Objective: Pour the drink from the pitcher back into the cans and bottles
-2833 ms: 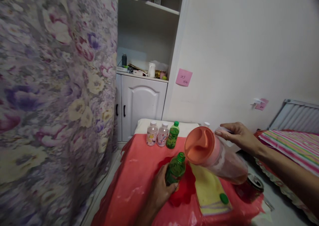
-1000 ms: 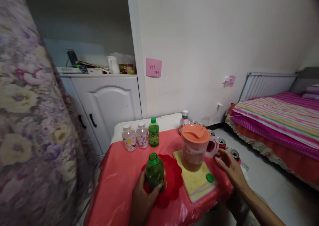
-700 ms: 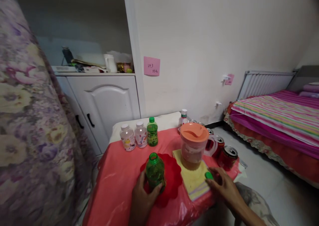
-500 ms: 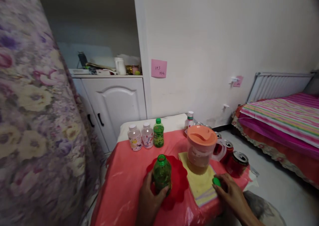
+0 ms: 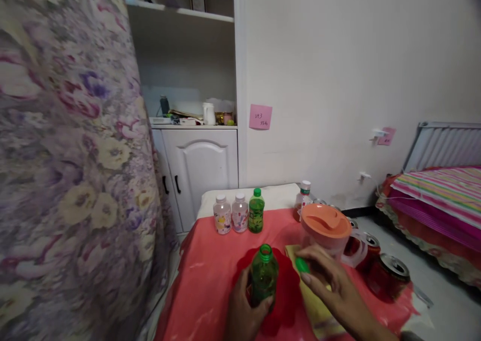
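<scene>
My left hand is wrapped round a green plastic bottle, upright with its mouth uncovered, over a red scalloped plate. Between the thumb and fingers of my right hand is a green bottle cap, to the right of the bottle's mouth and apart from it. Behind my right hand stands a clear pitcher with an orange lid; the hand hides part of its body. A yellow cloth lies under my right hand.
Two white-capped bottles and a green capped bottle line the table's back left. Another white-capped bottle stands behind the pitcher. Several cans run along the right edge. A floral curtain hangs at left.
My right hand has brought the cap left and up from the cloth's right edge, closer to the open bottle. The left hand still holds the bottle over the plate. The view has shifted left and up.
</scene>
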### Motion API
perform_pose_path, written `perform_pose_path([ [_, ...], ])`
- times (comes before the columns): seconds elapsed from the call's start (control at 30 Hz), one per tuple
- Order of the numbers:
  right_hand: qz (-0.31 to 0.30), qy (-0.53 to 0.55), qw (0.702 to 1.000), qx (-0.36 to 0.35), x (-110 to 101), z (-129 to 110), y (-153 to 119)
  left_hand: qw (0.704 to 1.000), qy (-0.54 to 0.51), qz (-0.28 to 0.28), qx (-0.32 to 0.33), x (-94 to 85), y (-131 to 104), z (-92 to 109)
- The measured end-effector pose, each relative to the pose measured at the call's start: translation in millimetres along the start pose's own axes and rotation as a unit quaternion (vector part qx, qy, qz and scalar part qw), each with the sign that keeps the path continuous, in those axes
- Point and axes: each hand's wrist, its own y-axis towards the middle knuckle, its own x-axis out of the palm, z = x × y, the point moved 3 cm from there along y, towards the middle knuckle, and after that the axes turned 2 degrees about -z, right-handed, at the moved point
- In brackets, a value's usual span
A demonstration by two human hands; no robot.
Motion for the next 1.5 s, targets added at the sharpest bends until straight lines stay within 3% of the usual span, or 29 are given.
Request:
perform_pose_path([
  [0.1,-0.047,0.005,0.997,-0.066,9,-37,34,1.0,0.002,-0.001,0.015,-1.8,1,-3],
  [0.2,-0.104,-0.024,0.988,-0.11,15,-56,55,0.999,0.001,-0.01,0.03,-2.5,2,-6],
  [0.43,-0.216,-0.114,0.962,-0.126,17,-76,72,0.997,-0.017,-0.044,0.062,-2.5,2,-3],
  [0.8,-0.311,-0.191,0.916,-0.165,13,-88,89,1.0,-0.002,-0.024,0.006,-3.5,-3,7],
  [1.13,-0.325,-0.283,0.878,-0.208,12,-101,93,1.0,-0.002,-0.026,0.003,-2.0,-3,7],
  [1.4,-0.247,-0.419,0.857,-0.169,18,-94,97,0.999,-0.01,-0.027,0.019,-2.1,-3,7],
  [1.5,-0.236,-0.382,0.877,-0.17,12,-94,96,0.999,-0.019,-0.026,0.019,-2.7,-4,12],
])
